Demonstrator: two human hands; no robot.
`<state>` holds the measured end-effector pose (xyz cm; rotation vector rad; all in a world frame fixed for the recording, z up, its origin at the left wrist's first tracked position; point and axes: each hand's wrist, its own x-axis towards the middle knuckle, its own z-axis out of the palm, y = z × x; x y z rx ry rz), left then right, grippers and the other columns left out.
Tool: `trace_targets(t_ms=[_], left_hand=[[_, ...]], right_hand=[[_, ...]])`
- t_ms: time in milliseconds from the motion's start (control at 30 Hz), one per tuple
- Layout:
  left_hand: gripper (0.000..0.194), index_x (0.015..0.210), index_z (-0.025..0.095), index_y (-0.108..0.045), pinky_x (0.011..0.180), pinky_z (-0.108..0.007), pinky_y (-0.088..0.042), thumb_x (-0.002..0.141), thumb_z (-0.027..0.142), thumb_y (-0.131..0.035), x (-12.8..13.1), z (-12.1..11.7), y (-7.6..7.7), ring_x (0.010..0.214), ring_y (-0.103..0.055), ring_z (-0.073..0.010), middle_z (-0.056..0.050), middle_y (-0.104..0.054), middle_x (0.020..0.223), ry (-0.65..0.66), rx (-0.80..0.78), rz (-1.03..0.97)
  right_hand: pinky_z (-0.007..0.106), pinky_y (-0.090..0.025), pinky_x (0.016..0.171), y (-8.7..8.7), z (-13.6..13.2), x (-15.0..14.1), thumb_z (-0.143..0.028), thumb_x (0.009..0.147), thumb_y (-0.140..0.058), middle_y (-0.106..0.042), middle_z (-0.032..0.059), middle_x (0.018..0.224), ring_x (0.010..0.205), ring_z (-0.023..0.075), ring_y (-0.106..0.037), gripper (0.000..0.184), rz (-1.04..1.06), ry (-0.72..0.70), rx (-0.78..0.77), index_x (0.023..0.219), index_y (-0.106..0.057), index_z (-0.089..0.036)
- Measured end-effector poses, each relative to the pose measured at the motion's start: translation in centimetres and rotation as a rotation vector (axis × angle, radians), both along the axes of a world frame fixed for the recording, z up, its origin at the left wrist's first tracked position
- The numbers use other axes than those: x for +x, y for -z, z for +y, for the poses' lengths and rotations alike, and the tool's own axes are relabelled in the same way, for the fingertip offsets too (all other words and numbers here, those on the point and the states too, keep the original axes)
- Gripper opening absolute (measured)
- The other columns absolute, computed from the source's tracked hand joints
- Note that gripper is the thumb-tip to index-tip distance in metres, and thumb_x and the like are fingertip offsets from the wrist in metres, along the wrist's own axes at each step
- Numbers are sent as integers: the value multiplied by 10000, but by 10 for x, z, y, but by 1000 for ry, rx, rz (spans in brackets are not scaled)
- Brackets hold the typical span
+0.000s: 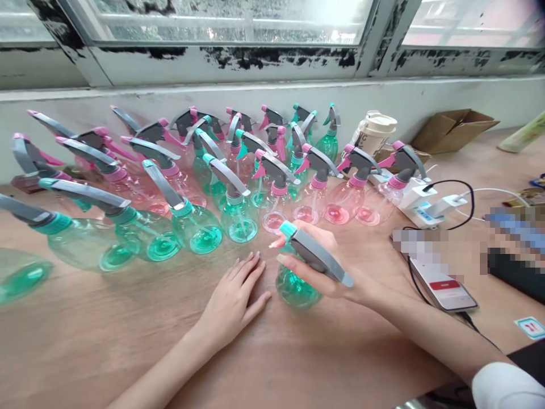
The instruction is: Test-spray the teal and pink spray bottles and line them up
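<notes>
My right hand [327, 264] is wrapped round the neck of a green spray bottle [298, 289] with a grey and teal trigger head. The bottle is close to the tabletop; I cannot tell whether its base touches. Flat on the wooden table, just left of that bottle, my left hand [234, 289] rests with its fingers stretched out and holds nothing. Beyond both hands stand several more spray bottles: a green one [239, 221] and a pink one [275, 213] are among the nearest.
Behind the bottles runs a window wall. A lidded paper cup [374, 133] and an open cardboard box [453, 133] stand at the back right. Nearer lie a power strip [421, 213] with plugged-in chargers, a phone [445, 284] on a cable, and a small label [531, 328].
</notes>
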<state>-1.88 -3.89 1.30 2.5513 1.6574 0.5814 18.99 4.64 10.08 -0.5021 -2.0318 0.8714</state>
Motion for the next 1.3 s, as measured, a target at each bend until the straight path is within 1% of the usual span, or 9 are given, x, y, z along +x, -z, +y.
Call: trace_targets(t_ms=[100, 200, 267, 467, 767, 933, 1100, 1200, 1300], left_hand=[[489, 1386, 158, -481, 1094, -527, -403, 970, 414, -501, 0, 0, 1, 1338, -471, -315, -162, -519, 1428, 3, 17, -11], [485, 1371, 126, -490, 1089, -517, -415, 973, 403, -506, 0, 0, 0, 1338, -472, -315, -177, -516, 1427, 9, 39, 5], [471, 1356, 119, -500, 1085, -515, -422, 975, 397, -507, 0, 0, 0, 1334, -476, -314, -183, -517, 1424, 9, 44, 22], [456, 1351, 135, -502, 1085, -512, -425, 973, 389, -507, 0, -1, 0, 1331, -482, -312, -175, -496, 1446, 0, 47, 25], [482, 1372, 121, -483, 1097, -507, -414, 972, 388, -512, 0, -2, 0, 1355, -453, -309, -176, -474, 1466, 5, 29, 26], [489, 1377, 117, -477, 1089, -516, -421, 975, 395, -503, 1, -3, 1, 1352, -456, -315, -183, -465, 1471, -7, 16, 42], [488, 1381, 132, -475, 1096, -520, -411, 976, 403, -500, 1, -3, 1, 1351, -459, -311, -178, -466, 1471, -10, 10, 22], [476, 1376, 134, -481, 1097, -522, -408, 976, 392, -499, 1, -3, 0, 1355, -453, -311, -177, -466, 1472, -5, 0, 13], [480, 1375, 122, -481, 1095, -516, -412, 975, 388, -500, 2, -3, -1, 1356, -451, -309, -183, -465, 1471, -1, -8, 24]], right_hand=[[282, -489, 630, 3, 0, 1, -212, 885, -552, -604, 9, 747, 671, 148, -611, 52, -5, 24, 25, 834, -548, -203], [291, -492, 646, 5, -1, 3, -189, 873, -568, -608, 16, 765, 733, 170, -626, 44, -1, 21, 1, 831, -558, -200], [282, -495, 647, 6, -1, 3, -181, 863, -584, -617, 20, 807, 754, 167, -626, 44, 18, 3, -20, 903, -577, -199], [275, -522, 696, 6, -4, 4, -178, 870, -588, -621, 26, 913, 770, 150, -624, 278, 55, -15, -24, 1143, -580, -228], [325, -553, 807, 9, -7, 5, -175, 879, -588, -642, 58, 968, 918, 208, -659, 378, 21, 11, -55, 1252, -548, -223], [293, -560, 735, 10, -9, 7, -178, 890, -584, -647, 58, 970, 991, 226, -654, 380, 9, -7, -88, 1263, -547, -238], [231, -534, 628, 7, -6, 6, -161, 871, -586, -646, 49, 980, 822, 160, -656, 307, 20, -36, -88, 1173, -567, -218], [235, -521, 605, 2, -5, 6, -201, 866, -602, -645, 31, 894, 680, 131, -626, 207, 7, -41, -80, 1071, -577, -202], [244, -505, 589, 0, -4, 7, -233, 880, -596, -619, 15, 805, 621, 123, -602, 84, -9, -36, -72, 954, -574, -200]])
